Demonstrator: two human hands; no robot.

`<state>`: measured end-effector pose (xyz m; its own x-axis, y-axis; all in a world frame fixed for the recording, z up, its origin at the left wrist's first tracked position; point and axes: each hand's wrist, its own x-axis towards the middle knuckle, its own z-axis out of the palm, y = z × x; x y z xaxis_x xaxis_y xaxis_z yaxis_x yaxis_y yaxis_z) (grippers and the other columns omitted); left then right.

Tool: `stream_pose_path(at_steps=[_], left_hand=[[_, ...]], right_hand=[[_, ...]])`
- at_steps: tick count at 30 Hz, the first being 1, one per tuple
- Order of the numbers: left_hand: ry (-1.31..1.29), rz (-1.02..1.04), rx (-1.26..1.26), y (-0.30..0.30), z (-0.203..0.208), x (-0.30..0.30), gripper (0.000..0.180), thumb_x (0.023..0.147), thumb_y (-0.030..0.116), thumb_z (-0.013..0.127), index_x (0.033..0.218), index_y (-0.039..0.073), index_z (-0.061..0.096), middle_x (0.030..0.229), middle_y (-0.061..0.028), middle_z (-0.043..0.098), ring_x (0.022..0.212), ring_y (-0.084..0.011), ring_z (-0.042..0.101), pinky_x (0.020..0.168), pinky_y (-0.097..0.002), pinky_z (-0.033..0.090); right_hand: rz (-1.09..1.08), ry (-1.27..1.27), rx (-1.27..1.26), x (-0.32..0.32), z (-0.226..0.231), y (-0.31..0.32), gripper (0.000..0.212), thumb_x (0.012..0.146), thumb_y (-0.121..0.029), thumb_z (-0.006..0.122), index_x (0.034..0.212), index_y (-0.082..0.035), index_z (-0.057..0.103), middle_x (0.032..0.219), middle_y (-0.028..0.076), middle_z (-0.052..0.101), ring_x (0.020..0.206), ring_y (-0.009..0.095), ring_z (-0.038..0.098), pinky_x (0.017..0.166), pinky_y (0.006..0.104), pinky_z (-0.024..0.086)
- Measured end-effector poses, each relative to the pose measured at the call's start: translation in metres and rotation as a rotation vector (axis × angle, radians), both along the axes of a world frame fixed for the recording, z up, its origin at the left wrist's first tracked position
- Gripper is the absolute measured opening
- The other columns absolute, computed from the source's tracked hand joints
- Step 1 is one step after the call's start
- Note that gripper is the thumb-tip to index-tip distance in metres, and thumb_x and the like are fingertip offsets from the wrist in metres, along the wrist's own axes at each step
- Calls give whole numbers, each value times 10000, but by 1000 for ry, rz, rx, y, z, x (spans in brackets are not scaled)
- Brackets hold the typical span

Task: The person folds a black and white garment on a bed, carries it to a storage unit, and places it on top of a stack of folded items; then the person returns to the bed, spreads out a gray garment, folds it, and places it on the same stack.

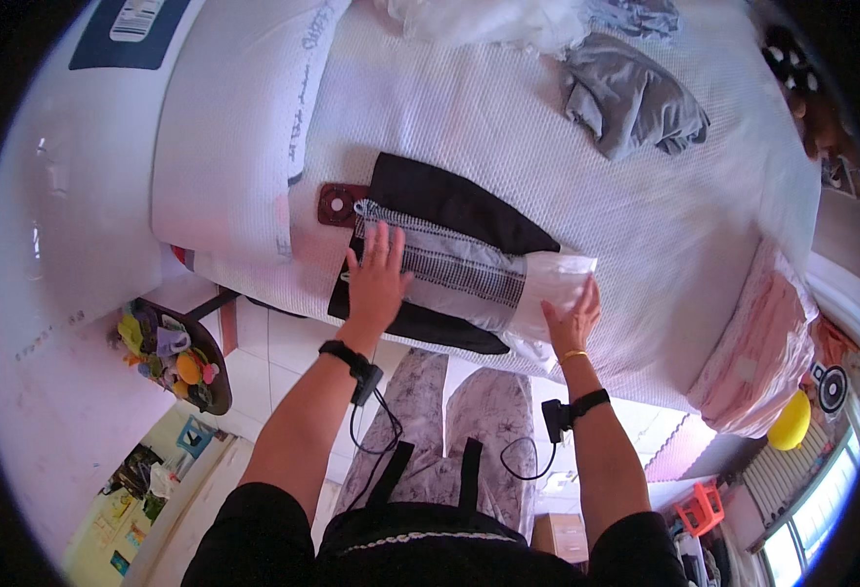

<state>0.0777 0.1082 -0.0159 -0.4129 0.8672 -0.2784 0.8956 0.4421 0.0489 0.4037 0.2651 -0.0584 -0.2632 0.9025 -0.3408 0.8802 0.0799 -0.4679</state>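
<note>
A garment with black sides (449, 203) and a grey, black-patterned middle (459, 269) lies spread across the bed before me. White cloth (539, 289) forms its right end. My left hand (378, 284) rests on the garment's left part, its fingers spread. At the white end, my right hand (574, 313) touches the cloth's near right edge with fingers apart and bent a little. Neither hand visibly grips the fabric. Beside the garment's far left corner lies a dark red square item (336, 204) with a round centre, partly covered by cloth.
The white quilted bed cover (430, 117) carries a crumpled grey cloth (635, 98) and white, fluffy fabric (488, 22) at the far side. A white pillow (229, 127) lies left, folded pink bedding (757, 342) right. Several toys fill a dark basket (217, 377) off the bed.
</note>
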Motion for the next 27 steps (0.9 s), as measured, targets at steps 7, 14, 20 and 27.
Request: stream_pose_path(at_steps=[7,14,20,27], left_hand=[[-237,-109,-11,16,-8,81,837,898,463,634,1571,152,246,1633,-161,189,1498,-350,217,1117,-654,261],[-235,-135,-29,47,2,130,858,914,515,594,1585,145,209,1646,-169,141,1505,-356,201,1117,-647,279],[-280,-242,-28,77,2,211,857,913,504,604,1584,147,209,1643,-180,142,1504,-357,205,1125,-644,265],[-351,-302,25,117,-14,314,875,900,485,642,1579,137,213,1635,-212,131,1493,-383,217,1118,-661,256]], right_hand=[[-368,388,-470,51,-50,17,559,813,-182,809,1263,22,549,1078,120,675,938,205,649,819,352,542],[-320,530,-489,56,35,46,433,825,-179,781,1182,4,617,1048,90,700,926,182,648,822,348,529],[-325,363,-409,162,59,102,431,814,-193,789,1164,-1,625,1013,82,703,885,171,639,795,348,526],[-444,504,-583,293,-12,92,764,776,-39,809,1429,-7,413,1092,86,660,980,186,624,892,332,525]])
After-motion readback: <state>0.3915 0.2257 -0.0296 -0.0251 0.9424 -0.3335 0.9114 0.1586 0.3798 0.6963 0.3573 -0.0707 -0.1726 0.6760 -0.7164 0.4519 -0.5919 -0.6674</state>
